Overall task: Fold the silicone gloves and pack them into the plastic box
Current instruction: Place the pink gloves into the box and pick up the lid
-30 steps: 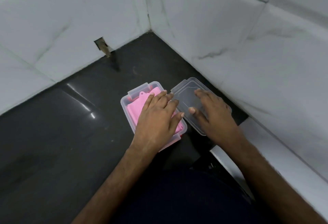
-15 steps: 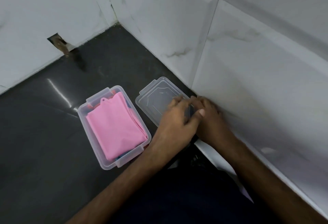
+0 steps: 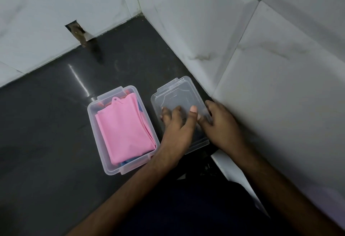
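Observation:
A clear plastic box [image 3: 92, 123] stands open on the dark counter. A folded pink silicone glove [image 3: 125, 129] lies on top inside it, with blue [image 3: 128, 161] and orange edges of other gloves showing beneath. Just right of the box is its clear lid [image 3: 175, 93]. My left hand [image 3: 177, 133] grips the lid's near part, thumb on top and fingers visible through the plastic. My right hand [image 3: 222, 125] holds the lid's right edge, next to the wall.
White marble-tiled walls [image 3: 261, 86] meet in a corner behind and to the right of the lid. A small hole [image 3: 75, 30] sits in the back wall. A white ledge [image 3: 229, 168] runs along the right wall near my body.
My left hand left the pink glove in the box and joined my right hand on the lid. Both hands now grip the lid, and the view has shifted.

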